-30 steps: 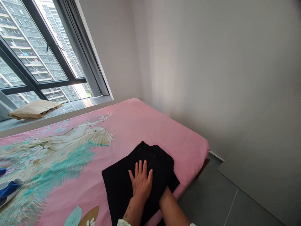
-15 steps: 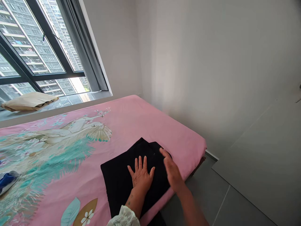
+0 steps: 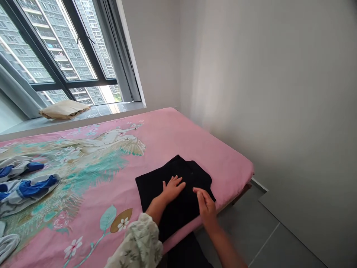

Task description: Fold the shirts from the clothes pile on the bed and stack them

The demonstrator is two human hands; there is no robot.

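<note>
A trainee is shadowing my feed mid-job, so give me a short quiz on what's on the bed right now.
1. True or false: the left hand lies flat on the folded black garment.
2. Where does the right hand touch that garment? A: its far corner. B: its near right edge. C: nowhere.
3. Fill in: the crumpled blue and white clothes lie on the pink sheet to the person's ____.
Key: 1 true; 2 B; 3 left.
</note>
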